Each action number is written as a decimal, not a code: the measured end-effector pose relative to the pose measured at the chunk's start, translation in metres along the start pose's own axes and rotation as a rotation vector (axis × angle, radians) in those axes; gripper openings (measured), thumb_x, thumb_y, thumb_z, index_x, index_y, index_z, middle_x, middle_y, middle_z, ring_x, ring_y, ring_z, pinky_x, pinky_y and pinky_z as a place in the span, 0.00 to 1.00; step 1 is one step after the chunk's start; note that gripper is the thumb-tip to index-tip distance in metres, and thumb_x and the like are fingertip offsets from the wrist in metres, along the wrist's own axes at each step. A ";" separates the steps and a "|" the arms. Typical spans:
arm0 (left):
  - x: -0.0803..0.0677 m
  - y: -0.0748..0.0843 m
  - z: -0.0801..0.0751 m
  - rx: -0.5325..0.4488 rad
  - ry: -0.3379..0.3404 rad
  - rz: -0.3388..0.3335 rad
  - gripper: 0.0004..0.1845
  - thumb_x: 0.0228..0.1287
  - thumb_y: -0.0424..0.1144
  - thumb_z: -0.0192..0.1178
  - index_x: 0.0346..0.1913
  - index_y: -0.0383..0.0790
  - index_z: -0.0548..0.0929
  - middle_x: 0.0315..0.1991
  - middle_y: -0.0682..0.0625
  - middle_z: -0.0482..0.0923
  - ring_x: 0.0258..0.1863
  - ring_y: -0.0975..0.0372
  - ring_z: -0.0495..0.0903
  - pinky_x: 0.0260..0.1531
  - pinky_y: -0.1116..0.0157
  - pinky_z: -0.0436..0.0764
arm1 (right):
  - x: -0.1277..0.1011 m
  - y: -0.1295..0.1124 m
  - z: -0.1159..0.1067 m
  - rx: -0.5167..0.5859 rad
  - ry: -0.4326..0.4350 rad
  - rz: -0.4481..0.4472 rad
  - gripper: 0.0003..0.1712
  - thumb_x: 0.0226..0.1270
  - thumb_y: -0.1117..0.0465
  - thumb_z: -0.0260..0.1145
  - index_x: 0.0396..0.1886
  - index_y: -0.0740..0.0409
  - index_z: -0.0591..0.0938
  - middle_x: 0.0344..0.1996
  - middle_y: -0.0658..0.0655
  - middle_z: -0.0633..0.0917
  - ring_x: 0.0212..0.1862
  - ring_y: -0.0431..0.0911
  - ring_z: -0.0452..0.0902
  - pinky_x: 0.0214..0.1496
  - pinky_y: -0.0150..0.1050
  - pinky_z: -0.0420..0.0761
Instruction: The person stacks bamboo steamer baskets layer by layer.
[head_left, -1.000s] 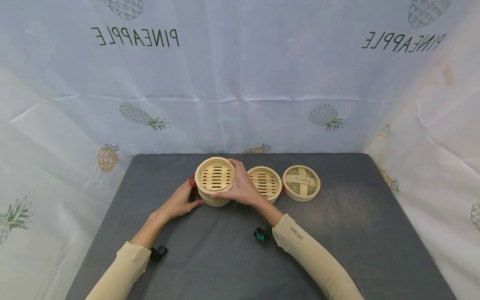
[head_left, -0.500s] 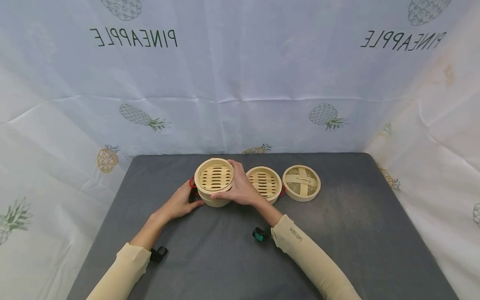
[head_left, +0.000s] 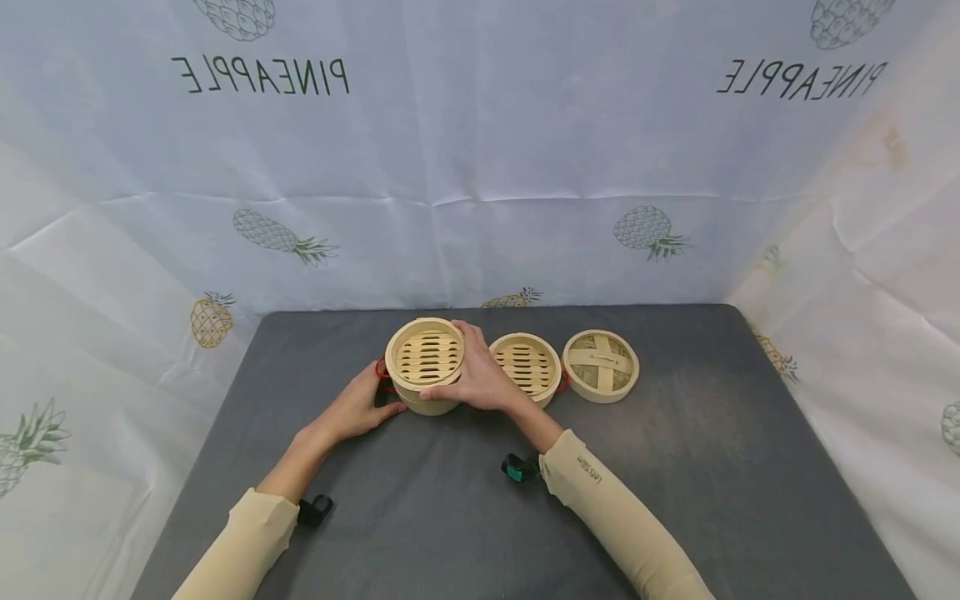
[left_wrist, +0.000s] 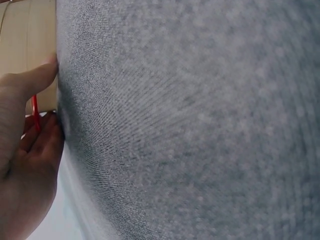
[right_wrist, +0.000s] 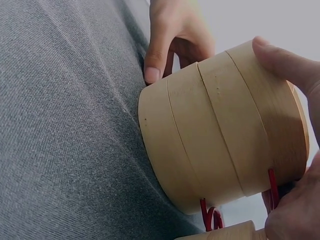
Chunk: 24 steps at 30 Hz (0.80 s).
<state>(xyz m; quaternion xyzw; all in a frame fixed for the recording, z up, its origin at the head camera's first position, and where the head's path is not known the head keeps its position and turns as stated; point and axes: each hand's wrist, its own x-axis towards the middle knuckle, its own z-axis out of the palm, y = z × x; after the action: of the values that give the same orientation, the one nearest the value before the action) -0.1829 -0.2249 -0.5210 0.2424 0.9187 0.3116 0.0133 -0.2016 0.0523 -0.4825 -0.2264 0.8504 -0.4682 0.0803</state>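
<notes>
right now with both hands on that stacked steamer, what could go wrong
The stacked bamboo steamer is gripped by the right hand near its top tier only, so a lift might leave the lower tier behind. The single steamer tray sits just beside that hand and could get knocked. The left hand merely touches the base near a red loop.

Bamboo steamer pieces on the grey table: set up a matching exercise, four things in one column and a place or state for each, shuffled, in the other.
Things:
1. stacked steamer baskets
2. single steamer basket
3. steamer lid
4. left hand

Places or states:
A. lies alone, furthest to the right
B. thumb touches the base of the stack
C. held by the right hand
D. stands in the middle of the row

Pairs: 1-C, 2-D, 3-A, 4-B
</notes>
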 end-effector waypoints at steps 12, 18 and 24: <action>0.007 -0.042 0.020 -0.029 0.059 0.102 0.45 0.66 0.51 0.79 0.79 0.39 0.69 0.68 0.34 0.77 0.64 0.46 0.81 0.62 0.47 0.81 | -0.001 0.000 -0.002 0.005 0.016 0.004 0.78 0.51 0.32 0.85 0.89 0.57 0.50 0.84 0.68 0.56 0.82 0.65 0.63 0.81 0.66 0.69; 0.003 -0.036 0.016 -0.041 0.074 0.092 0.46 0.64 0.50 0.80 0.79 0.38 0.70 0.66 0.34 0.79 0.61 0.44 0.82 0.59 0.46 0.82 | -0.001 -0.001 -0.001 0.011 0.002 -0.007 0.78 0.50 0.30 0.84 0.89 0.57 0.50 0.83 0.68 0.58 0.81 0.64 0.64 0.80 0.66 0.69; 0.001 -0.021 0.008 -0.052 0.056 0.077 0.46 0.63 0.45 0.80 0.79 0.35 0.70 0.66 0.31 0.78 0.63 0.40 0.81 0.61 0.40 0.82 | -0.002 -0.005 0.000 0.014 0.006 0.007 0.77 0.51 0.35 0.85 0.89 0.56 0.49 0.83 0.67 0.58 0.80 0.64 0.65 0.80 0.66 0.70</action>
<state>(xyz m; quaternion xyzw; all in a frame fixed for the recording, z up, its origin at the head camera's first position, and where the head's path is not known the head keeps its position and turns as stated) -0.1916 -0.2345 -0.5399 0.2683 0.9003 0.3423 -0.0181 -0.1984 0.0515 -0.4787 -0.2217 0.8481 -0.4744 0.0811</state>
